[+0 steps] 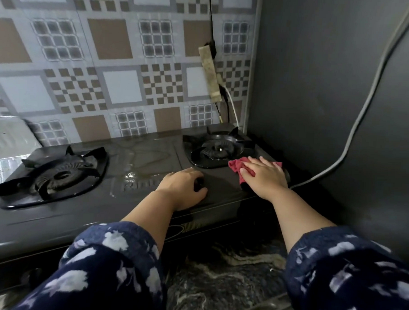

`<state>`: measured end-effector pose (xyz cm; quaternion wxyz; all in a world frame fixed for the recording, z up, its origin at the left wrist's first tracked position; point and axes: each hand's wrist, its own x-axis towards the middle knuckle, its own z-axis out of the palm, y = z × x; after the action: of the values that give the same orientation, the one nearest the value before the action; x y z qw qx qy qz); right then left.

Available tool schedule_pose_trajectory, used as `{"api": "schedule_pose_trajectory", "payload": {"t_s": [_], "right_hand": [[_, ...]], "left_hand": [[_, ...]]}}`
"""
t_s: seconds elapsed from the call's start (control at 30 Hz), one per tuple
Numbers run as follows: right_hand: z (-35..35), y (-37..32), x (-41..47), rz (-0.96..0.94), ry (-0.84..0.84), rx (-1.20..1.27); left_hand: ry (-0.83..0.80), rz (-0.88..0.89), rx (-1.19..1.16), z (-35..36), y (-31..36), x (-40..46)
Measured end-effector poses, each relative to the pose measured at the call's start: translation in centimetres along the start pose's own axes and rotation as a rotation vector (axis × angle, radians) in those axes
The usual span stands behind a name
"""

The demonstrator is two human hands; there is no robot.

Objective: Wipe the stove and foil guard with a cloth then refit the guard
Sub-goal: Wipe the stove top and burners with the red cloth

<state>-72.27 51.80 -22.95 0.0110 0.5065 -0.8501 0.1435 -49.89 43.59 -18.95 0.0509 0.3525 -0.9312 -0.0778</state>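
A dark two-burner gas stove fills the counter, its top wet and streaked between the burners. The left burner and right burner have black pan supports. My right hand lies flat on a red cloth, pressing it onto the stove's front right corner beside the right burner. My left hand rests palm down on the stove's front middle, over a dark knob-like part, holding nothing I can make out. A shiny foil guard stands at the far left, behind the stove's left end.
A patterned tiled wall runs behind the stove. A dirty power strip with plugged cables hangs on it near the right corner. A dark panel with a grey cable stands close on the right. Marbled countertop shows in front.
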Motion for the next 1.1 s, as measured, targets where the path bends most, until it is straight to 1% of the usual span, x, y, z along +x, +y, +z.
{"api": "schedule_pose_trajectory", "payload": {"t_s": [0.13, 0.2, 0.27, 0.53, 0.7, 0.9, 1.1], "right_hand": [[-0.5, 0.2, 1.0, 0.132, -0.045, -0.038], [-0.5, -0.3, 1.1, 0.187, -0.038, -0.055], [-0.4, -0.9, 0.8, 0.199, -0.012, -0.056], [1.3, -6.6, -2.0, 0.123, 0.078, 0.018], [2.8, -13.3, -3.6, 0.050, 0.075, 0.042], [3.6, -21.5, -4.7, 0.062, -0.023, 0.025], [4.4, -28.9, -5.5, -0.043, -0.149, 0.015]], "left_hand": [[-0.050, 0.001, -0.015, -0.3, -0.1, 0.2], [-0.060, 0.009, -0.023, -0.2, -0.2, 0.4], [-0.059, 0.026, -0.024, -0.2, -0.3, 0.4], [-0.061, 0.085, -0.104, -0.9, -3.0, 0.6], [-0.048, 0.104, -0.106, -1.7, -6.8, -0.6], [-0.067, 0.093, -0.080, -3.9, -13.5, -3.0], [-0.041, 0.035, 0.007, -5.9, -19.8, -5.0]]}}
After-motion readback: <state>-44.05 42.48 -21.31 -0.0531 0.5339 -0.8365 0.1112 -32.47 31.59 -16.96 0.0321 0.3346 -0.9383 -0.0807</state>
